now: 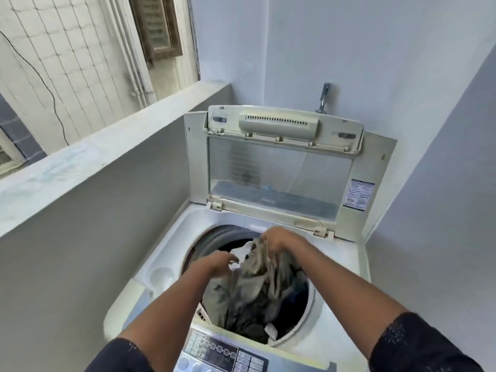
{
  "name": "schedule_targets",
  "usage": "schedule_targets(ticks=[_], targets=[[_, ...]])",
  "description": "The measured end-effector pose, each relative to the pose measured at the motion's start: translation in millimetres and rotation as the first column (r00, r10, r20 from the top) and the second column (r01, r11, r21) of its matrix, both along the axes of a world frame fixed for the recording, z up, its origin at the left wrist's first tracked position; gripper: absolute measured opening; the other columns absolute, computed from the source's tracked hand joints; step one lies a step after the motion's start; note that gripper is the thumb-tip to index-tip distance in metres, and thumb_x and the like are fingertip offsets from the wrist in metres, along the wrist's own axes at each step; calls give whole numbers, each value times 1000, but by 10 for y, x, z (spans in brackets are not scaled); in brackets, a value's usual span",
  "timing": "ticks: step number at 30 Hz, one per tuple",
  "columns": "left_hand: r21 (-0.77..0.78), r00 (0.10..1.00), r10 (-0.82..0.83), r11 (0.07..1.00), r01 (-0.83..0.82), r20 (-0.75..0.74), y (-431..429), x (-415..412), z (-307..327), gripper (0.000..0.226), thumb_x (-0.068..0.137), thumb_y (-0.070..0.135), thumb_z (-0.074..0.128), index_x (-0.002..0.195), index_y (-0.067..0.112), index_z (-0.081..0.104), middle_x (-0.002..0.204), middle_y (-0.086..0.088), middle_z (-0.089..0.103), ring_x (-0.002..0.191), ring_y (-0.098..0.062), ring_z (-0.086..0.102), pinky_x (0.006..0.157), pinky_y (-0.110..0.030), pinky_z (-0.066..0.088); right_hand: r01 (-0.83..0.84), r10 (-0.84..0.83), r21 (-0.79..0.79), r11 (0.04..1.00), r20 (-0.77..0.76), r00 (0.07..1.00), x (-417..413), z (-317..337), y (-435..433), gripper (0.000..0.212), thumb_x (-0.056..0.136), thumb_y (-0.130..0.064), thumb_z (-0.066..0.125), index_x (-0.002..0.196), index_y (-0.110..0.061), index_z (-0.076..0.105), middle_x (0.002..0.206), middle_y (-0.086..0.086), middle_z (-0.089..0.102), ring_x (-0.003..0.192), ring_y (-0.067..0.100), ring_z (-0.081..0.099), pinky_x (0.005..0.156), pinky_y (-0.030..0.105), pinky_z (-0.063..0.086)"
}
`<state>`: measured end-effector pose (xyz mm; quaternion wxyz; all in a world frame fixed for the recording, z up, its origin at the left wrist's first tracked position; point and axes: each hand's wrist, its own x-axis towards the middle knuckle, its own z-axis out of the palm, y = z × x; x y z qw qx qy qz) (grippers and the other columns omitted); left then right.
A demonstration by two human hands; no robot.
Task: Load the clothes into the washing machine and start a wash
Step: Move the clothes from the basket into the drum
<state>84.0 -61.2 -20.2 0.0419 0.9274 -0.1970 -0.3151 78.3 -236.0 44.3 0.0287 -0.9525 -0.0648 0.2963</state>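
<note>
Two hands work over the clothes [252, 288], heaped in the drum [312, 296] and rising above its rim. Right hand [279, 241] clenches a grey garment [261, 255] at the heap's 12 o'clock. Left hand [218, 261], at 10 o'clock by a white cloth [243, 251], is blurred, so its grasp cannot be told. Washer [341, 264] top shows bare at 3 and 9 o'clock. Lid [279, 173] stands upright at 12, panel [222, 353] lies at 6. Ledge [107, 146] closes in at 9, wall [442, 210] at 3, tap [324, 98] above the lid.
</note>
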Motion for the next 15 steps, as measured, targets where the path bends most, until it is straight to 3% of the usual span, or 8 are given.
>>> schedule_targets(ticks=[3, 6, 9, 12, 15], targets=[[34, 1000, 7, 999, -5, -31, 29, 70, -252, 56, 93, 22, 50, 146, 20, 30, 149, -14, 31, 137, -30, 30, 110, -36, 29, 125, -124, 1, 992, -160, 979, -58, -600, -73, 98, 74, -29, 78, 149, -29, 16, 157, 18, 5, 142, 40, 19, 111, 48, 31], [90, 998, -30, 995, 34, -52, -37, 101, -554, 74, 86, 35, 58, 148, 27, 19, 155, -13, 16, 142, -33, 17, 114, -43, 23, 204, -183, 73, 976, -223, 957, -150, -1034, -54, 117, 70, -32, 81, 147, -43, -7, 154, 15, -27, 143, 46, 1, 112, 55, 26], [195, 985, -113, 971, 137, -131, -110, 152, -885, 94, 73, 42, 71, 146, 38, 11, 158, -3, -3, 143, -37, 1, 111, -57, 20, 272, -239, 90, 958, -276, 931, -250, -1274, 37, 125, 65, -30, 84, 145, -44, -10, 148, 10, -39, 141, 48, -12, 112, 61, 22], [272, 945, -185, 927, 259, -270, -170, 87, -1037, 103, 73, 37, 75, 144, 47, 1, 156, 2, -21, 143, -38, -12, 107, -68, 17, 337, -318, -27, 941, -407, 856, -411, -1512, 132, 121, 70, -27, 81, 147, -38, -12, 143, 16, -46, 141, 50, -7, 112, 60, 23], [318, 917, -241, 884, 343, -318, -283, 42, -1228, 109, 73, 38, 76, 141, 52, -7, 151, 7, -34, 142, -34, -23, 104, -73, 9, 409, -429, -149, 900, -460, 778, -539, -1793, 211, 112, 78, -27, 75, 145, -43, -14, 143, 20, -45, 140, 51, -10, 112, 63, 19]])
